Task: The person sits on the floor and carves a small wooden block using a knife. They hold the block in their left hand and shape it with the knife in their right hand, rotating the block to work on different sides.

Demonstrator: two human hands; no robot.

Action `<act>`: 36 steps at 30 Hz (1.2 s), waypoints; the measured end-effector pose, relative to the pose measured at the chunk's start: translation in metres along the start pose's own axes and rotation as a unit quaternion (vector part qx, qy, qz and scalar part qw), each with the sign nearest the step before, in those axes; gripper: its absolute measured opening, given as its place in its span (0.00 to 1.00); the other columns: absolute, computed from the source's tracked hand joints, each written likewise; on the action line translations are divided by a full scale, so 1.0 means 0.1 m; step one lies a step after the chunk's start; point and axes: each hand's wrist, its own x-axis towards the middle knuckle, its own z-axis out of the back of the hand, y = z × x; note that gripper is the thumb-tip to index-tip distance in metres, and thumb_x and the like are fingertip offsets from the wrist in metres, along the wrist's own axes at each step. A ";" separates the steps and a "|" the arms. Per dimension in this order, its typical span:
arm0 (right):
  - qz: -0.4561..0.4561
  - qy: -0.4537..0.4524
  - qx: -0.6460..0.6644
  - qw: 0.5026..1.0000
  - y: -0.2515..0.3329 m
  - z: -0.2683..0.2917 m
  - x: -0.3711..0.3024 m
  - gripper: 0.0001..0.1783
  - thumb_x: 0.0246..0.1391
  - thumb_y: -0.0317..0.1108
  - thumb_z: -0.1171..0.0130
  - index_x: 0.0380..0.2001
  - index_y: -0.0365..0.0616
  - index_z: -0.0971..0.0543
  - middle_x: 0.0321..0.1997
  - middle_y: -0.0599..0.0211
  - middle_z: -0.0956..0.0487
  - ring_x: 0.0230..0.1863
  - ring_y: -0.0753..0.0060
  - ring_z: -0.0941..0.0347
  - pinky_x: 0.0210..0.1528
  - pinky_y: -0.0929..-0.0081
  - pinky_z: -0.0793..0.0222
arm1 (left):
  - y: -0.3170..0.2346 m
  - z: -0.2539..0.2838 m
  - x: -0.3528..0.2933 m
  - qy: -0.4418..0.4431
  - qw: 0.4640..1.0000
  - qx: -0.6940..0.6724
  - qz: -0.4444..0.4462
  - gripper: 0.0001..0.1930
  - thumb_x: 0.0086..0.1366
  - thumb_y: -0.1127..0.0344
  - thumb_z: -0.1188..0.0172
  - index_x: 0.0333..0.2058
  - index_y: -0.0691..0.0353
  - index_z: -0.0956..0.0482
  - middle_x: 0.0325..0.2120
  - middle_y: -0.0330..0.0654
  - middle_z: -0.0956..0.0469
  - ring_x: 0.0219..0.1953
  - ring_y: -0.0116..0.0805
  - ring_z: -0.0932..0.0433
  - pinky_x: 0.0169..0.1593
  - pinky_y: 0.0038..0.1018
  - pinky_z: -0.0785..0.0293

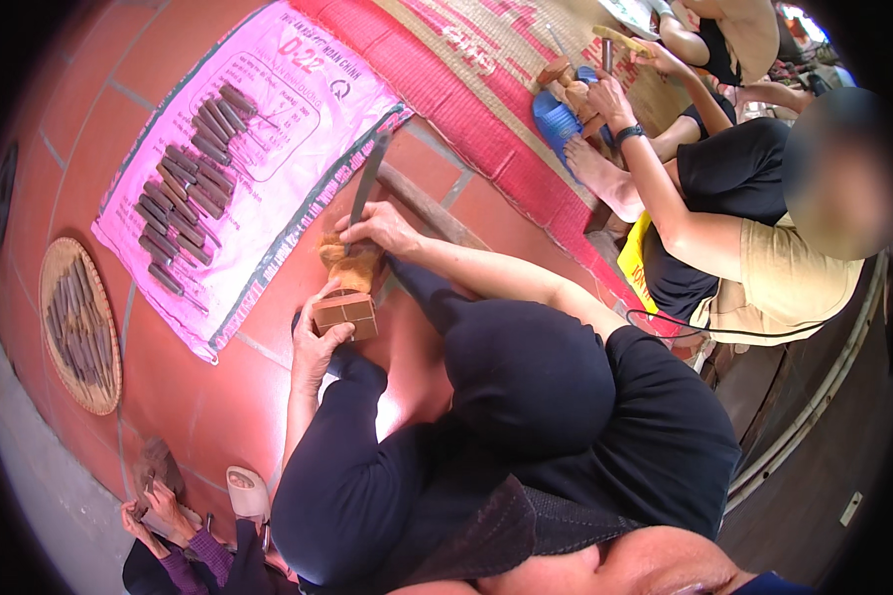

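Observation:
My left hand [316, 347] grips a brown wooden carving [352, 270] by its lower end, thumb on the flat square base [347, 315], which faces me and has lines across it. The carving is tilted between my knees, its rounded upper part lighter in colour. Closed round the lower end of a long flat file [369, 177], my right hand [385, 230] rests close to the top of the carving. The file points up and away from me. My right fingers partly hide where file and wood meet, so I cannot tell whether they touch.
Ahead lies a pink printed sack [298, 109] bearing several dark-handled carving tools [184, 188]. More tools fill a round woven tray [114, 382] at left. A co-worker [754, 258] sits at right beside a blue basket [556, 124]; another person's hands [164, 516] work at lower left.

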 end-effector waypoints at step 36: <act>0.034 0.049 -0.001 0.998 -0.06 0.04 -0.04 0.17 0.42 0.28 0.33 0.38 0.34 0.19 0.36 0.62 0.19 0.38 0.75 0.24 0.46 0.77 0.30 | 0.05 0.06 -0.03 -0.035 0.999 -0.020 0.008 0.32 0.53 0.60 0.31 0.57 0.61 0.30 0.45 0.40 0.23 0.47 0.28 0.25 0.50 0.25 0.29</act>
